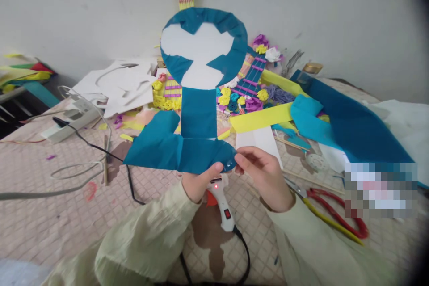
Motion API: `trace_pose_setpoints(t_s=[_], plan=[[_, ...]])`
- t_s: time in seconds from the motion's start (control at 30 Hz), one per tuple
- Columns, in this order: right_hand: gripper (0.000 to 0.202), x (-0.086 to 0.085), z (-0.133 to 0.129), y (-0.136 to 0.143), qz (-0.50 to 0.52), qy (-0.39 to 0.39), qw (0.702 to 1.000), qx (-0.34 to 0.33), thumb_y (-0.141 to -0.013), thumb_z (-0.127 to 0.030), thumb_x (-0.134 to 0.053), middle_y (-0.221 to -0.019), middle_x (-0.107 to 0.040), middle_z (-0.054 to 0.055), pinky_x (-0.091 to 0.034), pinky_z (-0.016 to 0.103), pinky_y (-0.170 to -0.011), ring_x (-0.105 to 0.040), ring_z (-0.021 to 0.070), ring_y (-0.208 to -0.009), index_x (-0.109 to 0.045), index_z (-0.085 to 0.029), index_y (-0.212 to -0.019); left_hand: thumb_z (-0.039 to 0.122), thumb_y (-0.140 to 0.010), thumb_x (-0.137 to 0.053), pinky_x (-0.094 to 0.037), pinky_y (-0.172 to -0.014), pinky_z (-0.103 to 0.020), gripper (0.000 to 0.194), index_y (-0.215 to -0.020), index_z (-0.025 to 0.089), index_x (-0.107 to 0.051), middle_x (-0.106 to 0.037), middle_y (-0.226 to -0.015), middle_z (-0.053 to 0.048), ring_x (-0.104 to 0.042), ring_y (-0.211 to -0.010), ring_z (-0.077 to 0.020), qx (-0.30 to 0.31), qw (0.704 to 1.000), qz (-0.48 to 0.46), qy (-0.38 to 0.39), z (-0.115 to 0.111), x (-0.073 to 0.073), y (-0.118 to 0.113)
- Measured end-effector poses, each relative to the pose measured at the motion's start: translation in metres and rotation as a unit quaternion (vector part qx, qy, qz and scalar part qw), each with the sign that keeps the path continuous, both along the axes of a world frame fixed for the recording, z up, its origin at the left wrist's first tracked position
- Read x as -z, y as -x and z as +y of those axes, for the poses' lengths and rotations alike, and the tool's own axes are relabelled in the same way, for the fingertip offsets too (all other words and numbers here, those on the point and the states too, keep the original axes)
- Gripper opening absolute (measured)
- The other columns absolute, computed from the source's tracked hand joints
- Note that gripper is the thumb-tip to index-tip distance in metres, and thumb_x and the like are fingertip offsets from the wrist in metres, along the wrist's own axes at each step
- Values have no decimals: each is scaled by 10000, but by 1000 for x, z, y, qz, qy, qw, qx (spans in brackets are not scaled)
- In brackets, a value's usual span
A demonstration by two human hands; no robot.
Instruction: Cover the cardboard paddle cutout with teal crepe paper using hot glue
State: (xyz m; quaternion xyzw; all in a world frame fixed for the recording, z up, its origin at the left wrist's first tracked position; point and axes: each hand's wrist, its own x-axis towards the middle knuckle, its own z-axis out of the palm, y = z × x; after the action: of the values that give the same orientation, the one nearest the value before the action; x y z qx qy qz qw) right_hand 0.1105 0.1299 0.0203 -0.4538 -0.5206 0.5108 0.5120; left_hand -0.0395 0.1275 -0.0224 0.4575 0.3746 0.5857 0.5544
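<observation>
A teal paper cutout (198,111) is raised in front of me. It has a round top with a white face and teal edges folded over it, a straight neck and a wide base. My left hand (201,184) grips the base's lower edge, thumb on top and fingers hidden beneath. At the base's rounded right end, my right hand (264,174) pinches the edge between thumb and fingers. Shiny spots, perhaps glue, show along that end. Just below the hands is a white glue gun (221,208) with a lit red light and a black cord.
Red-handled scissors (338,210) lie at the right, near a large teal sheet (362,120). Crumpled paper flowers (231,98) and yellow strips (261,117) are behind the cutout. A white power strip (69,120), loose cables and white card scraps (122,85) occupy the left.
</observation>
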Motion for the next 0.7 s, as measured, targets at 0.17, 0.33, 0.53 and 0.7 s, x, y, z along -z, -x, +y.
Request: trace_pose_setpoints(t_s=[0.17,0.33,0.53,0.7], plan=[[197,2,-7,2,-87,-86,991,57,-756,-307,-601,-772,-632,20,-494,255,-599,-568,109,-614,-622,-193,-915,319,-713,-640,-433,-947,-411,281,-979,227,-636,-679,-931,-55,-567,-1034,-235,-15,996,76,-55,0,-12,0],[191,6,-11,5,-162,-163,968,101,-762,-247,-599,-970,-609,43,-495,267,-638,-568,115,-685,-624,-212,-948,308,-693,-657,-456,-920,-407,323,-994,195,-634,-685,-917,-58,-592,-992,-237,-59,990,121,-48,-1,-15,-2],[140,7,-13,7,-212,-205,947,127,-756,-211,-603,-873,-635,36,-498,282,-622,-583,131,-685,-654,-212,-887,287,-703,-647,-449,-921,-411,207,-904,244,-674,-689,-886,-46,-589,-995,-247,-52,989,136,-20,-8,-15,-1],[65,6,-15,10,-223,-244,929,165,-747,-174,-605,-783,-645,28,-479,279,-595,-589,147,-708,-653,-208,-777,263,-713,-641,-433,-937,-398,183,-885,219,-684,-688,-898,-49,-586,-1004,-242,-53,986,151,-39,-10,-12,-1]])
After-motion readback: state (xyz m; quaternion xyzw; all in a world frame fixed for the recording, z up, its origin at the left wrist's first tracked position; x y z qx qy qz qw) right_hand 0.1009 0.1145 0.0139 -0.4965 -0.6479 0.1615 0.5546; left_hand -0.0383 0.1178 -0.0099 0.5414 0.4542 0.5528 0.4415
